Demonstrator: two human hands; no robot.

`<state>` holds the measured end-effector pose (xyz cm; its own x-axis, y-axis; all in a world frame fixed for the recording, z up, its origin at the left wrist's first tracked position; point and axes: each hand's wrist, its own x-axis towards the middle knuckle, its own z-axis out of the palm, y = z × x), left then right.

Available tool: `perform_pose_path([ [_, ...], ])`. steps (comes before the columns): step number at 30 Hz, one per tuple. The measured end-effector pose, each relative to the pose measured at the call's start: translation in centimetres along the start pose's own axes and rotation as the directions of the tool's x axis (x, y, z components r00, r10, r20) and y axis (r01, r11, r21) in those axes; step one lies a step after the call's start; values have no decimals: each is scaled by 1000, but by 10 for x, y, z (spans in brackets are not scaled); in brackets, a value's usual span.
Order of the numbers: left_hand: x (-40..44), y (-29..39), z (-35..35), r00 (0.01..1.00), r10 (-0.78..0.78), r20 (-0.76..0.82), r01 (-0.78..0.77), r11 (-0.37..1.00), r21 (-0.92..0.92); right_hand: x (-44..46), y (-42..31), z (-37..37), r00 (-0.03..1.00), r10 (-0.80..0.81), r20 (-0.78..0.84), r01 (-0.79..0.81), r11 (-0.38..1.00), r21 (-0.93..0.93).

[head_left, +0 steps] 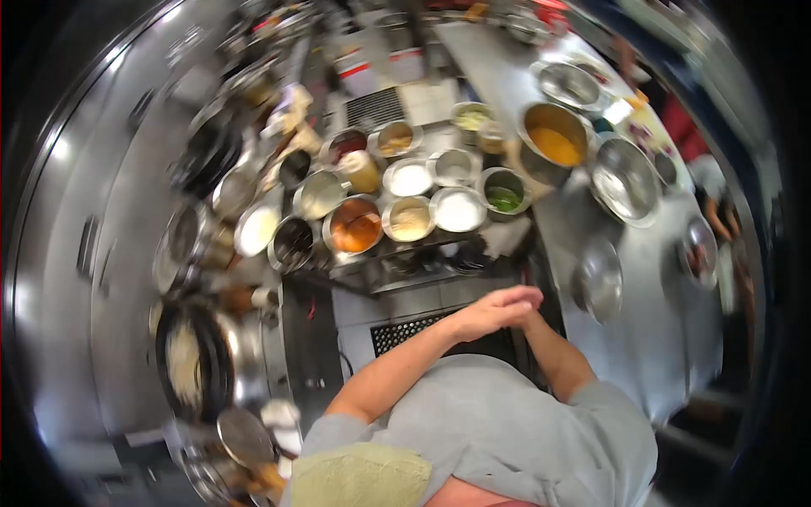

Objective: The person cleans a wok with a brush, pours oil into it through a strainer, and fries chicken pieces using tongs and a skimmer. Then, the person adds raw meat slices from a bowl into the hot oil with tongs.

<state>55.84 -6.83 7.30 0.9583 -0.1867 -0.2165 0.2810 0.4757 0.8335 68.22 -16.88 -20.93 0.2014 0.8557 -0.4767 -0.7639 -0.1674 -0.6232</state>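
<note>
I have both hands together in front of the grey shirt (515, 406), over the floor space between the pots and the long steel counter (646, 325). The left hand (486, 316) reaches across and overlaps the right hand (526, 297), so the two are touching. The fingers lie against one another, some looking fairly straight, but I cannot tell how far either set is open, nor whether anything sits hidden between the palms; I see no object sticking out.

Nearest to the right hand, though apart from it, is a steel bowl (600, 283) at the near edge of the counter. Farther along I see a wide bowl (625, 182) and a deep pot (541, 171) with yellow-orange contents.

Ahead of the hands, and also apart from them, stand several containers close together: a green-filled pot (499, 177), a white-filled bowl (459, 230), a beige-filled pot (409, 203) and an orange-filled pot (353, 205). Over to my left is a dark pan (221, 355) holding pale food. Beyond the counter, on my right, I see another person's arm (718, 218), partly blurred
</note>
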Motion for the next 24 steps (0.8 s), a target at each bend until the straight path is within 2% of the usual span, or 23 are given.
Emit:
perform_pose_path([
  [2, -22, -10, -21, 998, 65, -7, -62, 976, 207, 7, -5, 0, 995, 93, 31, -90, 991, -102],
  [3, -39, -14, -32, 995, 70, -77, -39, 936, 349, 9, -12, 8, 988, 153, 37, -146, 976, -161],
  [4, -58, -24, -41, 973, 98, -208, -5, 912, 410, 14, -18, 16, 974, 225, 17, -215, 948, -233],
  [6, -100, -49, -62, 894, 141, -426, 0, 950, 312, 14, -35, 41, 925, 356, -132, -379, 860, -341],
  [8, -160, -65, -74, 724, 170, -669, 99, 934, 344, 22, -34, 61, 901, 413, -131, -429, 803, -414],
  [10, -222, -94, -82, 498, 164, -852, 17, 980, 199, 36, -34, 85, 887, 445, -121, -443, 749, -492],
  [12, -275, -123, -79, 220, 251, -942, -124, 966, 229, 51, -34, 117, 883, 462, -88, -421, 693, -586],
  [13, -300, -134, -73, 113, 249, -962, -125, 964, 235, 51, -38, 149, 893, 442, -83, -390, 670, -632],
  [14, -321, -144, -67, 2, 243, -970, -123, 963, 241, 59, -38, 174, 895, 446, -21, -344, 658, -670],
  [17, -366, -168, -59, -157, 128, -979, -85, 986, 142, 88, -35, 255, 873, 450, 189, -172, 646, -744],
  [19, -386, -160, -56, -179, 173, -969, -13, 984, 178, 83, -60, 351, 841, 374, 390, 119, 576, -809],
  [20, -394, -156, -56, -182, 221, -958, 31, 975, 219, 84, -69, 394, 841, 263, 473, 227, 622, -750],
  [21, -399, -155, -59, -222, 309, -925, -5, 948, 318, 103, -82, 429, 792, 179, 584, 375, 613, -696],
  [22, -410, -151, -61, -198, 340, -919, 33, 940, 341, 148, -86, 447, 764, 14, 645, 493, 632, -598],
  [23, -417, -145, -63, -216, 356, -909, 53, 934, 353, 151, -107, 491, 654, -83, 752, 689, 474, -548],
  [24, -425, -139, -62, -232, 375, -897, 74, 927, 369, 184, -106, 518, 657, -349, 668, 734, 497, -462],
])
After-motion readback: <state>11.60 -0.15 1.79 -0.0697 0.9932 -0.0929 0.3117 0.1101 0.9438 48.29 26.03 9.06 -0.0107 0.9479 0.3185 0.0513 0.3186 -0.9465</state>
